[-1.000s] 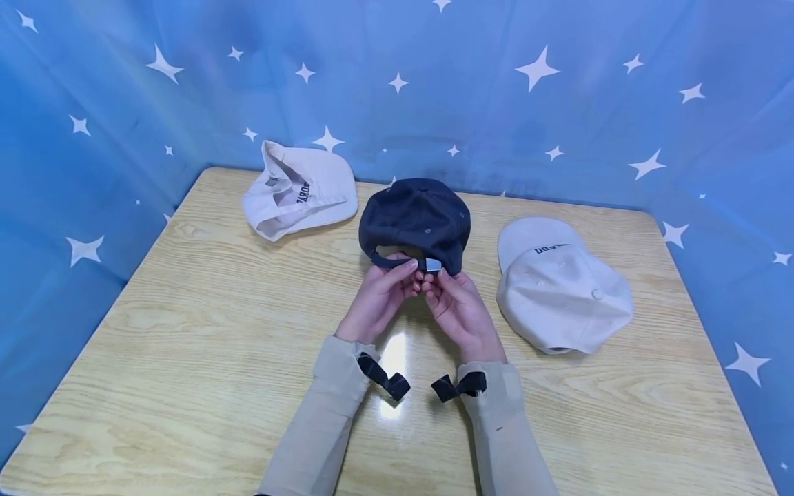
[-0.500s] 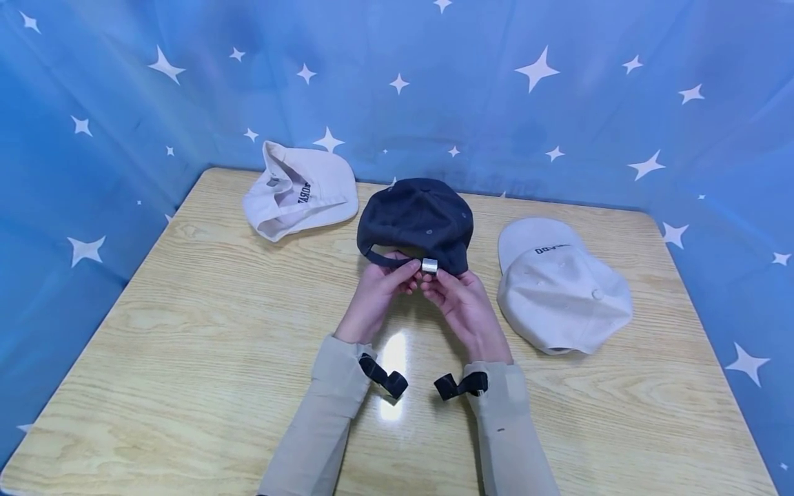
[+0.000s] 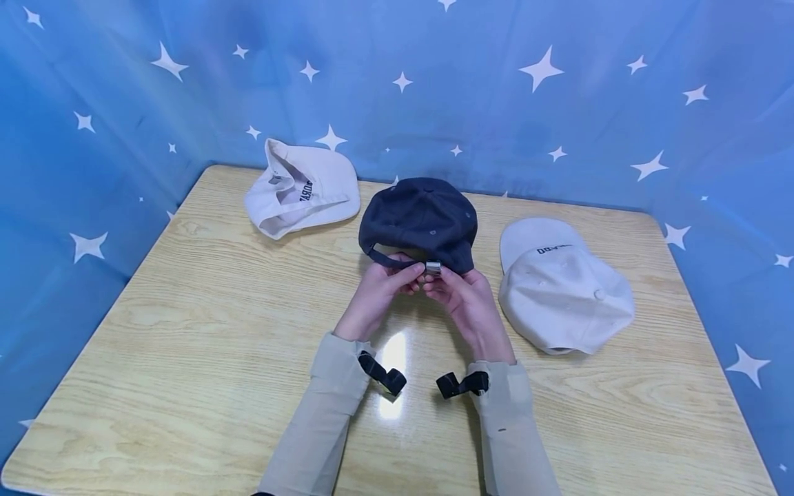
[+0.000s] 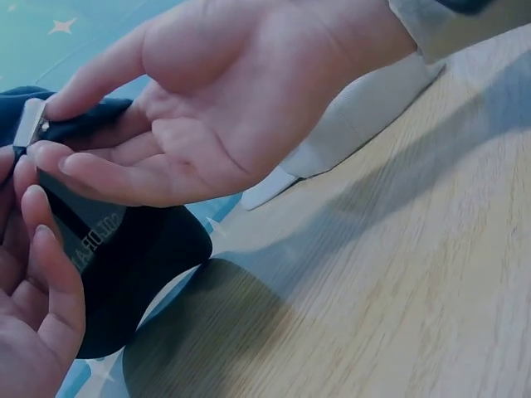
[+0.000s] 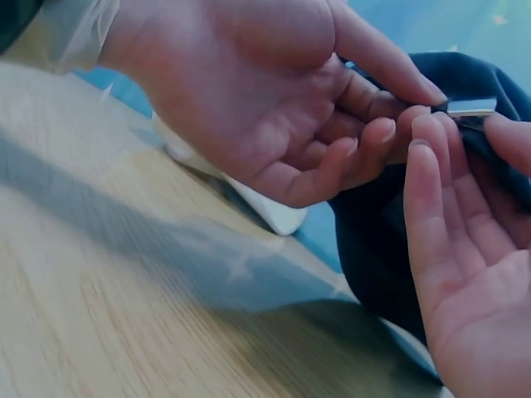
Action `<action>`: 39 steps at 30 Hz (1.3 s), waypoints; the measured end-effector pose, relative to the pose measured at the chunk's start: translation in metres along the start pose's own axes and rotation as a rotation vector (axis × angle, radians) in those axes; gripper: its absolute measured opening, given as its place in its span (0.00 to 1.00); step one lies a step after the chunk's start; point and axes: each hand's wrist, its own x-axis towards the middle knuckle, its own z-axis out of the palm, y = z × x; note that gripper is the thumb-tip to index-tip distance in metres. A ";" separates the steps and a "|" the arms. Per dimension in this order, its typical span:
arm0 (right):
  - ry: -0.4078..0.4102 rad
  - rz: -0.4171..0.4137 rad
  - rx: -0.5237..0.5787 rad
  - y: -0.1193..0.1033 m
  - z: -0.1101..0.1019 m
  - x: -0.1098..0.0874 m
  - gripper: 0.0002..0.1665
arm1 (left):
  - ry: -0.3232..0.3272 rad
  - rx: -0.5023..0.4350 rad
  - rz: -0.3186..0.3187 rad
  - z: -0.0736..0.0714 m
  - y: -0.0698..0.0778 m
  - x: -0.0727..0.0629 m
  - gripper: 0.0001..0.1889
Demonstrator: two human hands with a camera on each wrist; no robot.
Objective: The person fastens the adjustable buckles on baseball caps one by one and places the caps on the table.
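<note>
A dark navy baseball cap (image 3: 422, 210) is held up over the table, its back opening and strap toward me. On the strap sits a small silver metal buckle (image 3: 433, 267). My left hand (image 3: 377, 295) pinches the strap just left of the buckle between thumb and fingers. From the other side, my right hand (image 3: 469, 308) pinches the strap at the buckle's right edge. In the left wrist view, the buckle (image 4: 31, 123) lies at the left thumb tip, and lettering shows faintly inside the cap. The right wrist view shows the buckle (image 5: 471, 107) between both hands' fingertips.
A white cap (image 3: 329, 182) lies on its side at the back left of the wooden table (image 3: 205, 331). To the right rests an off-white cap (image 3: 561, 296), crown up, brim away from me. A blue curtain (image 3: 434, 117) with white stars hangs behind.
The silver buckle has tilted and shifted slightly between my fingertips. My right hand and the cap's right side have moved a little to the right. Both white caps stay put.
</note>
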 end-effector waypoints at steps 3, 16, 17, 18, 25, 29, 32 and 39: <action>0.013 -0.026 -0.015 0.000 0.000 0.000 0.08 | -0.007 0.000 0.007 0.001 -0.001 0.000 0.13; 0.096 -0.043 -0.056 0.002 0.005 0.002 0.09 | 0.086 0.014 0.016 0.005 0.000 0.002 0.12; 0.102 -0.040 -0.051 0.002 0.005 0.002 0.09 | 0.091 0.011 0.016 0.005 0.000 0.002 0.12; 0.113 -0.036 -0.051 0.003 0.006 0.002 0.09 | 0.097 0.008 0.014 0.005 -0.001 0.003 0.11; 0.145 -0.017 -0.013 0.008 0.009 0.003 0.10 | 0.125 0.015 0.024 0.004 -0.005 0.006 0.11; 0.178 -0.032 0.011 0.011 0.010 0.004 0.07 | 0.129 -0.003 0.036 0.005 -0.007 0.006 0.15; 0.199 -0.040 0.022 0.011 0.010 0.004 0.05 | 0.103 -0.052 0.008 0.005 -0.007 0.004 0.15; 0.190 -0.053 0.083 0.007 0.009 0.004 0.05 | 0.038 -0.239 -0.033 0.006 -0.007 0.004 0.10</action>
